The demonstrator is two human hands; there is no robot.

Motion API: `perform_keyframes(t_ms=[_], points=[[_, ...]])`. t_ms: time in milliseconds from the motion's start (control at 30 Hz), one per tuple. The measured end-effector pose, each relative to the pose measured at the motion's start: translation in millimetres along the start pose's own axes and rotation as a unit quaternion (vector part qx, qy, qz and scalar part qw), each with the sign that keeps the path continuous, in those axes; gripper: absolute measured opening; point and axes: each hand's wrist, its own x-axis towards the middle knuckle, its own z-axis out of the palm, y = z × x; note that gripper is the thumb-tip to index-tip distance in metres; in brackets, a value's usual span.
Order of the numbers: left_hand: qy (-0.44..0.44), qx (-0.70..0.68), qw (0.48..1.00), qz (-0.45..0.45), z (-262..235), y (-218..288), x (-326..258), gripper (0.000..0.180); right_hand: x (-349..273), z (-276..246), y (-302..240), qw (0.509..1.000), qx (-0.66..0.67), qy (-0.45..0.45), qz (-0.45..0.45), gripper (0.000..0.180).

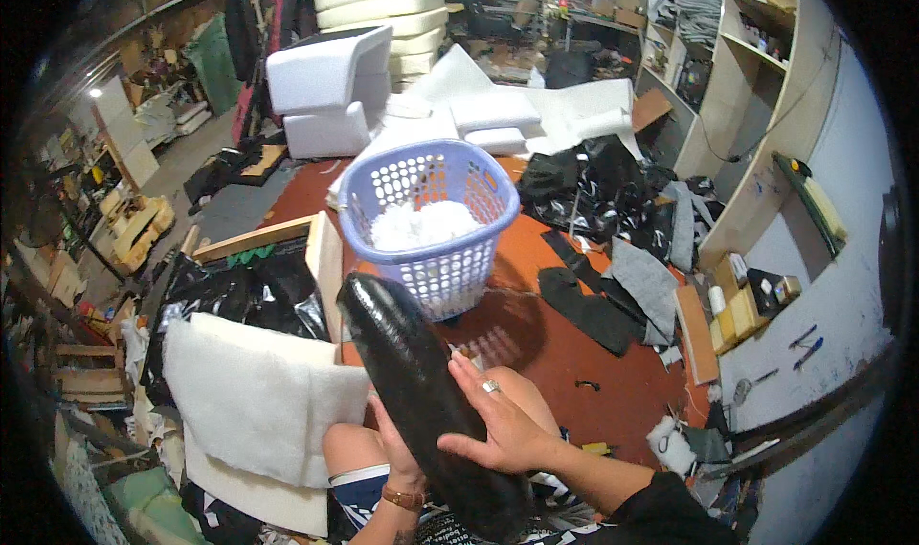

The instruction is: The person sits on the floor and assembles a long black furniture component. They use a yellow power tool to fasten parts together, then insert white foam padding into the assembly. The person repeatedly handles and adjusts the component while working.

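Observation:
A long, rounded, shiny black padded bolster (pixel 412 373) leans over my lap, its far end raised toward the basket. Along its left edge, my left hand (pixel 397 449) grips it from the side, with part of the fingers hidden behind it. My right hand (pixel 503 430), a ring on one finger, rests against the right side with fingers stretched and thumb spread over the top. Just beyond the bolster stands a blue-purple plastic basket (pixel 431 253) with holed walls, holding white fluffy filling (pixel 426 227).
A wooden frame (pixel 325 267) with black sheeting and white wadding (pixel 258 392) stands at my left. Black plastic (pixel 593 186) and grey fabric scraps (pixel 646 282) lie on the red-brown floor to the right. White foam pieces (pixel 488 110) are behind the basket; shelving (pixel 732 95) lines the right wall.

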Motion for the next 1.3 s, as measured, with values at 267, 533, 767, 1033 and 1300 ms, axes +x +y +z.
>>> perform_keyframes(t_ms=[267, 533, 767, 1033, 1300], points=[[0.027, 0.091, 0.994, 0.061, -16.9, 14.0, -9.4, 0.065, 31.0, 44.6, -36.1, 0.982, -0.179, -0.015, -0.057, 0.077], [0.148, 0.165, 0.971, 0.086, -46.1, 9.4, 1.9, 0.052, 10.5, 60.4, -36.5, 0.958, -0.255, -0.101, -0.089, 0.074], [0.243, 0.162, 0.943, 0.157, -24.1, 36.9, 9.9, 0.06, -98.0, 63.2, -29.4, 0.945, -0.15, -0.261, -0.128, 0.063], [0.176, -0.018, 0.982, 0.061, -24.0, 76.5, 7.3, 0.05, -79.1, 7.0, 30.3, 0.968, 0.171, -0.038, 0.181, 0.055], [0.125, 0.065, 0.99, -0.025, -45.0, 47.5, -13.1, 0.057, -0.4, 49.3, 24.4, 0.84, 0.512, -0.109, 0.145, 0.086]])
